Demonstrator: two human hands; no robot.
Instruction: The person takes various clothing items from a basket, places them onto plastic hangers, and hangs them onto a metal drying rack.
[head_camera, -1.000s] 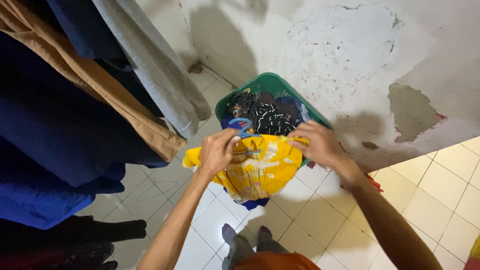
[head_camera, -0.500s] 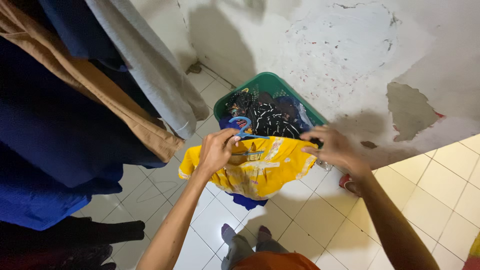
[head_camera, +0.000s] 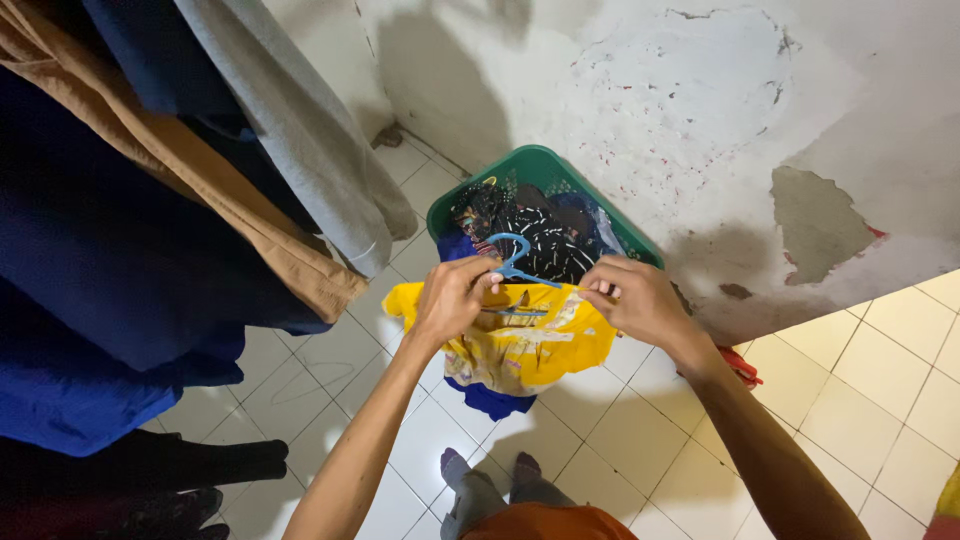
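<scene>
Item: yellow garment (head_camera: 520, 345) on blue hanger (head_camera: 515, 265). Left hand (head_camera: 452, 298) and right hand (head_camera: 630, 300) each closed, pinching a shoulder. Risk: loose fabric slipping off hanger to floor.

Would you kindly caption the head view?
Both hands, left and right, hold a yellow garment on a blue hanger.

The shirt (head_camera: 520, 345) hangs between the left hand (head_camera: 452, 297) and right hand (head_camera: 632, 300). The basket (head_camera: 545, 172) sits behind them, against the wall (head_camera: 680, 110). Hanging clothes (head_camera: 170, 190) are on the left.
</scene>
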